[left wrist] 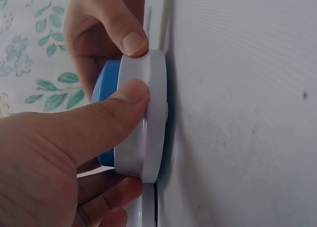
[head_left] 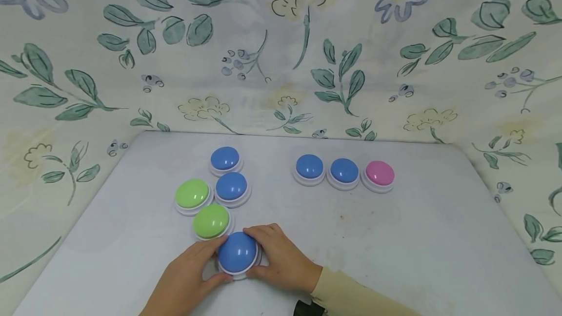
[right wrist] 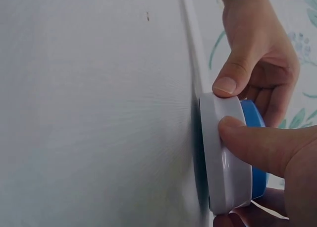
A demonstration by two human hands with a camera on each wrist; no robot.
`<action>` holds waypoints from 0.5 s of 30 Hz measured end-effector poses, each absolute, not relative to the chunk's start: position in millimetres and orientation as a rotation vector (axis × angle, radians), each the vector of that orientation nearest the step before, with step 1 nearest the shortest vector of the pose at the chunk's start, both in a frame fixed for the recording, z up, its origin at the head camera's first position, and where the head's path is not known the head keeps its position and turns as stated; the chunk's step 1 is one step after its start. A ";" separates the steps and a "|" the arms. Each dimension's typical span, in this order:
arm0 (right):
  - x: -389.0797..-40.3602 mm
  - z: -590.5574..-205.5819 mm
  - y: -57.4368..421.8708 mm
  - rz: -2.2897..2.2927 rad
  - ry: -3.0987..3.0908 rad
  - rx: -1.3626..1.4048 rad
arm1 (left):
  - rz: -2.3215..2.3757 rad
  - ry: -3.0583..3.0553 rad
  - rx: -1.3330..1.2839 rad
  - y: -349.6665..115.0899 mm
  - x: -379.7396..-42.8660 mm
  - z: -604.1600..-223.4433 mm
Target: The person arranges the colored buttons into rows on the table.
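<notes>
A blue push button (head_left: 237,252) with a round white base stands at the near end of a group of similar buttons. My left hand (head_left: 189,269) grips its base from the left, thumb at the near edge and fingers towards the far side. From the right, my right hand (head_left: 287,260) holds the same base between thumb and fingers. Both wrist views show the thumbs pressed on the white base (left wrist: 133,152), whose underside is close over the table. Just beyond the fingertips sits a green button (head_left: 211,221), its base partly hidden by the held one.
Another green button (head_left: 191,193) and two blue buttons, one nearer (head_left: 230,186) and one farther (head_left: 225,158), complete the left group. Farther right, two blue buttons (head_left: 309,166) and a pink button (head_left: 379,173) form a row. Floral cloth (head_left: 281,62) hangs around the white table (head_left: 417,247).
</notes>
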State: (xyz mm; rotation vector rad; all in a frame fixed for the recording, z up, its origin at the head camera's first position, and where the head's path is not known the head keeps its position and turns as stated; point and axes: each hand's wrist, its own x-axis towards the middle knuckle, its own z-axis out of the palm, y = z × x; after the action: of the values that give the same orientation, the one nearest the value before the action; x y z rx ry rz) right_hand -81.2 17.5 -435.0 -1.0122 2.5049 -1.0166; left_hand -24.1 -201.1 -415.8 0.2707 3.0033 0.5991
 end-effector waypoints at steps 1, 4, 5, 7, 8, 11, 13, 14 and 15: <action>-81.1 -434.6 17.9 -1.021 2.505 -1.015 | 0.598 3.009 0.275 -200.9 -23.9 -415.3; -81.3 -432.9 19.0 -1.030 2.514 -1.022 | 0.606 3.036 0.285 -199.9 -23.3 -413.1; -81.4 -432.3 19.5 -1.032 2.518 -1.023 | 0.609 3.046 0.290 -199.5 -23.2 -412.5; -81.6 -430.9 20.4 -1.033 2.529 -1.025 | 0.613 3.066 0.303 -198.6 -23.1 -411.2; -81.8 -430.2 20.9 -1.033 2.532 -1.026 | 0.615 3.076 0.309 -198.1 -23.1 -410.7; -82.4 -428.0 22.0 -1.039 2.534 -1.029 | 0.617 3.113 0.343 -197.0 -23.5 -410.0; -83.0 -426.2 22.6 -1.042 2.535 -1.035 | 0.617 3.134 0.364 -196.6 -23.9 -409.7; -83.3 -425.2 22.9 -1.043 2.536 -1.035 | 0.616 3.146 0.377 -196.6 -24.4 -409.6; -83.6 -424.2 23.2 -1.046 2.538 -1.035 | 0.617 3.158 0.394 -196.6 -24.8 -409.6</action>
State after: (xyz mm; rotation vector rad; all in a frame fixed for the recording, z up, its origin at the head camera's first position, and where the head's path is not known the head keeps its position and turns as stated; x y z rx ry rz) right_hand -83.6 23.2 -424.2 -1.0352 2.5383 -1.0458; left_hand -24.8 -196.6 -409.6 0.3940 3.1576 0.6168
